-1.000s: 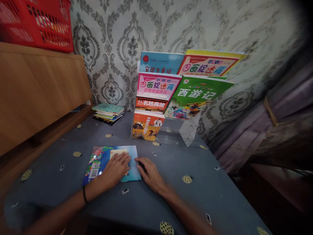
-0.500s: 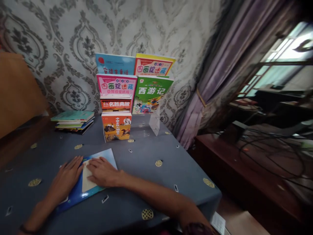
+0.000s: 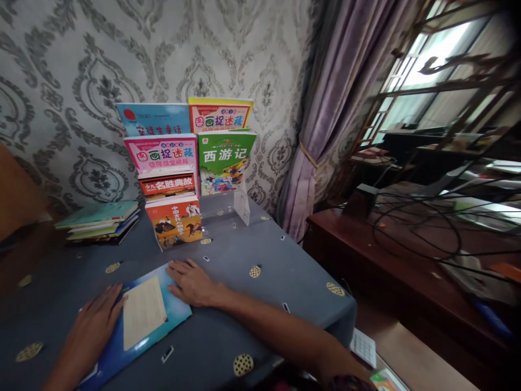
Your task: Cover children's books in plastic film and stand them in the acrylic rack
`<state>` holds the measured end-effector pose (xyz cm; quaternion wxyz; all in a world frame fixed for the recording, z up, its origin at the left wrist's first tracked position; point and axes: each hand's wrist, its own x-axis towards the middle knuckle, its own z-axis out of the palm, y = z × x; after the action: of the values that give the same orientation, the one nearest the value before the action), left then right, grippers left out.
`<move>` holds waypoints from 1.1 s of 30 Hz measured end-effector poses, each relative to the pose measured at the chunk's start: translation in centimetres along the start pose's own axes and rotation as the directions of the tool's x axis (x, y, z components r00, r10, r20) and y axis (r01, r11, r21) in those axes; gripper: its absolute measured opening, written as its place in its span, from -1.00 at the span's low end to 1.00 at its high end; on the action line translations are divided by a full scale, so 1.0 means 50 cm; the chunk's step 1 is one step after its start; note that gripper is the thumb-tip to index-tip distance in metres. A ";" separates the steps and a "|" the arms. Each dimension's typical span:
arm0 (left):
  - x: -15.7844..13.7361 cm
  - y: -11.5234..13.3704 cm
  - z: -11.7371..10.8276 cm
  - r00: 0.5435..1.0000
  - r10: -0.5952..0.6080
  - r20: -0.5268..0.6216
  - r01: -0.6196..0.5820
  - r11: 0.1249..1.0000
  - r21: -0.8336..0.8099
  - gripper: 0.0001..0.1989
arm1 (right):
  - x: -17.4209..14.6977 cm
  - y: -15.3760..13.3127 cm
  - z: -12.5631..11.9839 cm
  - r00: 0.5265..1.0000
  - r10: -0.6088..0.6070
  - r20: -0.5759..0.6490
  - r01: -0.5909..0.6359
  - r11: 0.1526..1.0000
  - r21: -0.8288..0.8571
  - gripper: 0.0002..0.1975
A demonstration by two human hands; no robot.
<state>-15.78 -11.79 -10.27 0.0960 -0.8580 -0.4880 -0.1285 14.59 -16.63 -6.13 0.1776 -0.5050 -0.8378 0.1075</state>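
Observation:
A blue book [image 3: 179,314] with a cream, text-filled panel lies flat and slanted on the dark cloth. My left hand [image 3: 94,321] rests along its left side, palm down with fingers stretched out. At the book's upper right corner lies my right hand [image 3: 190,282], flat, with its fingers extended over the edge. Neither hand grips anything. Beyond them a clear rack [image 3: 243,209] holds several upright books, among them a green book [image 3: 226,163], a pink book [image 3: 160,155] and an orange book [image 3: 179,221] at the front.
A stack of books [image 3: 100,217] lies to the left of the rack, near a brown panel [image 3: 18,190]. The table's right edge drops off by a purple curtain [image 3: 325,108]. Further right, a dark red desk [image 3: 345,244] carries tangled black cables [image 3: 415,217].
My right hand has slid from the cream panel to the book's upper right corner, uncovering the panel. My left hand stays at the left side. The view has turned to the right.

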 end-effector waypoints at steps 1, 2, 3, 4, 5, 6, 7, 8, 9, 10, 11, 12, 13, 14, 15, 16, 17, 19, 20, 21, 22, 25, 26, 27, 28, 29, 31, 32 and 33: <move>0.004 0.011 -0.009 0.999 -0.039 0.020 0.039 0.999 -0.008 -0.44 | -0.001 0.001 -0.002 1.000 0.008 0.005 -0.008 1.000 0.004 -0.49; 0.008 0.020 -0.016 0.997 -0.063 0.039 0.064 0.998 -0.012 -0.42 | 0.000 0.000 -0.003 1.000 0.019 0.010 -0.019 1.000 0.003 -0.50; 0.011 0.028 -0.022 0.995 -0.082 0.051 0.083 0.996 -0.016 -0.41 | 0.003 -0.003 -0.004 0.999 0.029 0.014 -0.029 1.000 -0.005 -0.50; 0.013 0.034 -0.027 0.994 -0.096 0.056 0.097 0.995 -0.019 -0.40 | 0.008 -0.007 -0.003 0.999 0.034 0.016 -0.034 0.999 -0.016 -0.51; 0.013 0.038 -0.030 0.993 -0.100 0.059 0.102 0.995 -0.020 -0.40 | 0.015 -0.013 -0.001 0.999 0.029 0.017 -0.029 0.999 -0.029 -0.53; 0.014 0.041 -0.033 0.993 -0.099 0.058 0.101 0.995 -0.020 -0.40 | 0.023 -0.021 0.003 1.000 0.011 0.017 -0.010 0.999 -0.043 -0.55; 0.014 0.043 -0.035 0.994 -0.093 0.055 0.094 0.995 -0.019 -0.39 | 0.033 -0.031 0.009 1.000 -0.019 0.020 0.020 0.998 -0.055 -0.56; 0.013 0.044 -0.036 0.995 -0.082 0.050 0.083 0.996 -0.017 -0.40 | 0.043 -0.042 0.016 0.998 -0.058 0.027 0.060 0.996 -0.064 -0.57; 0.013 0.045 -0.037 0.997 -0.072 0.040 0.073 0.997 -0.016 -0.41 | 0.055 -0.055 0.024 0.995 -0.095 0.034 0.097 0.993 -0.070 -0.57; 0.013 0.045 -0.037 0.998 -0.064 0.027 0.065 0.998 -0.015 -0.42 | 0.067 -0.068 0.033 0.991 -0.127 0.041 0.130 0.989 -0.075 -0.57; 0.013 0.046 -0.037 0.998 -0.062 0.011 0.062 0.998 -0.013 -0.43 | 0.079 -0.081 0.041 0.988 -0.150 0.045 0.153 0.985 -0.077 -0.56; 0.013 0.046 -0.036 0.998 -0.064 -0.005 0.064 0.998 -0.011 -0.44 | 0.090 -0.092 0.048 0.986 -0.163 0.048 0.166 0.983 -0.077 -0.54; 0.012 0.045 -0.033 0.998 -0.066 -0.017 0.065 0.998 -0.010 -0.45 | 0.100 -0.102 0.054 0.985 -0.165 0.048 0.169 0.983 -0.078 -0.53; 0.012 0.044 -0.030 0.998 -0.064 -0.025 0.063 0.998 -0.011 -0.45 | 0.109 -0.109 0.059 0.986 -0.162 0.047 0.165 0.983 -0.077 -0.51; 0.011 0.043 -0.025 0.998 -0.061 -0.033 0.061 0.998 -0.014 -0.46 | 0.115 -0.113 0.061 0.986 -0.158 0.047 0.161 0.984 -0.073 -0.50; 0.010 0.040 -0.020 0.997 -0.059 -0.041 0.058 0.998 -0.019 -0.46 | 0.119 -0.114 0.062 0.987 -0.156 0.050 0.159 0.985 -0.067 -0.48; 0.009 0.037 -0.013 0.997 -0.058 -0.052 0.057 0.998 -0.024 -0.47 | 0.120 -0.114 0.063 0.987 -0.151 0.054 0.155 0.986 -0.060 -0.47; 0.006 0.030 0.004 0.995 -0.058 -0.082 0.056 0.998 -0.027 -0.48 | 0.118 -0.107 0.062 0.990 -0.132 0.058 0.135 0.990 -0.046 -0.43; 0.004 0.026 0.013 0.994 -0.054 -0.099 0.052 0.998 -0.024 -0.49 | 0.115 -0.102 0.062 0.992 -0.112 0.057 0.115 0.992 -0.042 -0.41; 0.003 0.022 0.022 0.992 -0.042 -0.115 0.040 0.999 -0.019 -0.49 | 0.112 -0.097 0.063 0.995 -0.084 0.051 0.086 0.995 -0.039 -0.40; 0.002 0.019 0.030 0.991 -0.023 -0.131 0.022 1.000 -0.013 -0.50 | 0.108 -0.093 0.063 0.998 -0.053 0.042 0.054 0.998 -0.037 -0.38; 0.002 0.012 0.048 0.985 0.008 -0.170 -0.007 1.000 0.011 -0.49 | 0.098 -0.084 0.064 1.000 0.019 0.022 -0.019 0.999 -0.028 -0.35; 0.002 0.011 0.051 0.984 0.005 -0.177 -0.001 1.000 0.020 -0.49 | 0.095 -0.083 0.064 0.999 0.030 0.020 -0.029 0.999 -0.026 -0.35; 0.002 0.011 0.052 0.984 0.005 -0.179 0.000 1.000 0.028 -0.49 | 0.093 -0.082 0.064 0.999 0.032 0.019 -0.032 0.999 -0.024 -0.34; 0.002 0.012 0.052 0.985 0.018 -0.173 -0.012 0.999 0.036 -0.49 | 0.092 -0.083 0.063 0.999 0.030 0.017 -0.030 0.999 -0.022 -0.35; 0.002 0.013 0.052 0.986 0.039 -0.162 -0.032 0.998 0.046 -0.50 | 0.091 -0.083 0.062 1.000 0.026 0.013 -0.026 0.999 -0.021 -0.35; 0.001 0.015 0.050 0.986 0.089 -0.140 -0.081 0.995 0.060 -0.50 | 0.090 -0.085 0.061 1.000 0.025 0.002 -0.025 0.999 -0.022 -0.36; 0.000 0.014 0.049 0.985 0.116 -0.128 -0.109 0.992 0.060 -0.49 | 0.090 -0.085 0.061 1.000 0.026 -0.003 -0.026 0.999 -0.023 -0.36; -0.001 0.013 0.050 0.983 0.137 -0.123 -0.131 0.990 0.058 -0.46 | 0.091 -0.085 0.062 1.000 0.026 -0.006 -0.026 0.999 -0.026 -0.37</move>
<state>-14.93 -11.43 -12.68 0.1566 -0.8762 -0.4252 -0.1639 7.98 -14.59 -6.57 0.1719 -0.5185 -0.8319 0.0977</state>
